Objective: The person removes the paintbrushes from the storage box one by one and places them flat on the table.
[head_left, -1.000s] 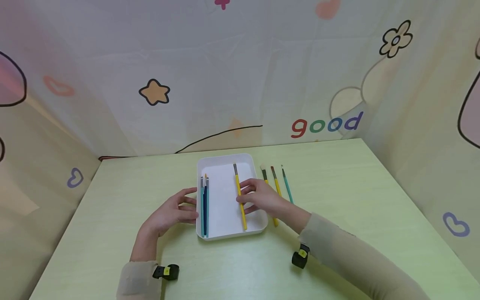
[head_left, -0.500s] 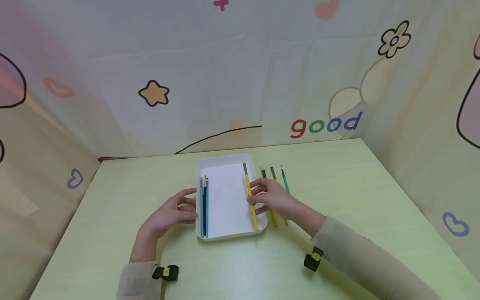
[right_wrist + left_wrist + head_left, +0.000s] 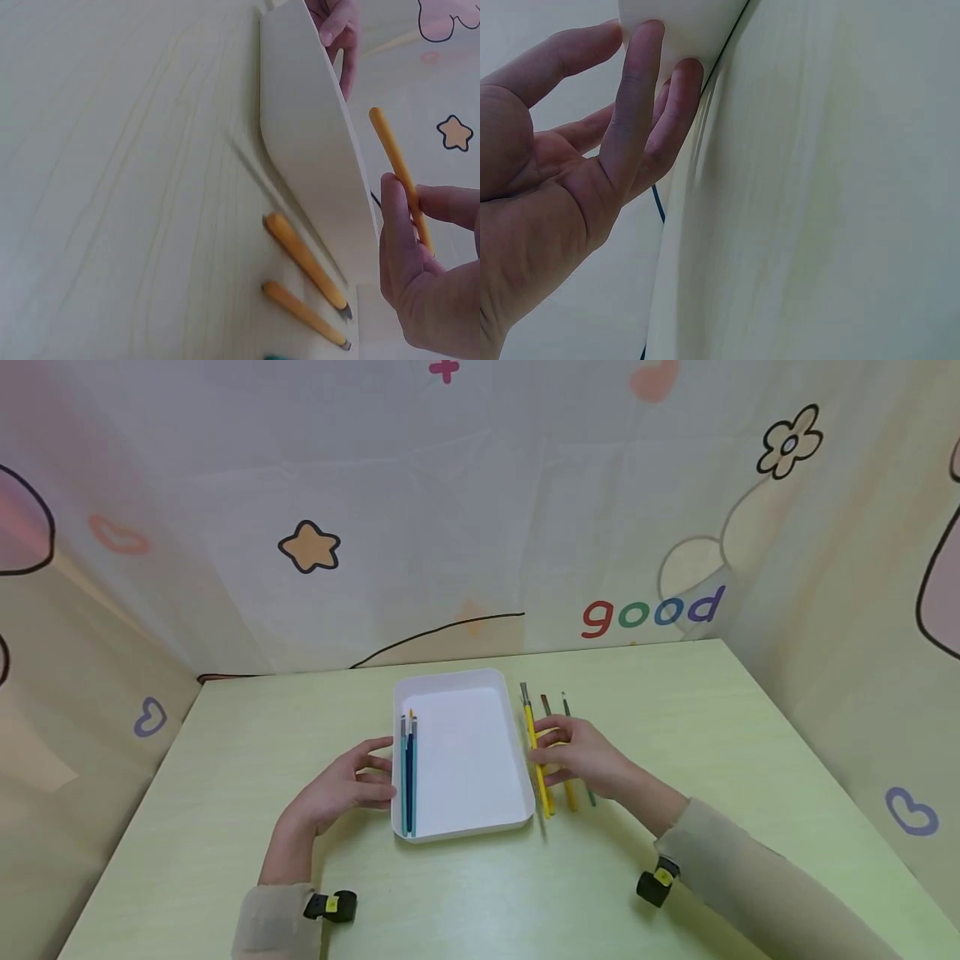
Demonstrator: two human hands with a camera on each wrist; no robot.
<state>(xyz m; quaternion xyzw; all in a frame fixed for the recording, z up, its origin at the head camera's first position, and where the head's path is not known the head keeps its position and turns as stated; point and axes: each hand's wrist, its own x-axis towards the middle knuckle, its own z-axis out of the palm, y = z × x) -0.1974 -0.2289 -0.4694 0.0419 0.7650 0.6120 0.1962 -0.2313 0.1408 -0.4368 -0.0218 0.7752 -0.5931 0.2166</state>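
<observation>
My right hand (image 3: 583, 755) pinches a yellow paintbrush (image 3: 538, 777) between thumb and fingers, just right of the white tray (image 3: 472, 760). Its bristle end points away; in the right wrist view the handle (image 3: 390, 146) is up above the table, casting a shadow. Along the tray's left side lie three slim brushes (image 3: 409, 777) with teal and dark blue handles. My left hand (image 3: 333, 789) rests against the tray's left wall, fingers spread and loosely bent; the left wrist view has the fingertips (image 3: 646, 37) touching the white wall.
On the table right of the tray, partly behind my right hand, lie two yellow-handled brushes, one of them a brush (image 3: 306, 261) with a thick handle, and a green brush (image 3: 592, 797). A printed cloth (image 3: 420, 527) hangs behind the table.
My right hand has carried the yellow paintbrush rightward, from over the tray to beyond its right rim. My left hand and the tray have stayed put.
</observation>
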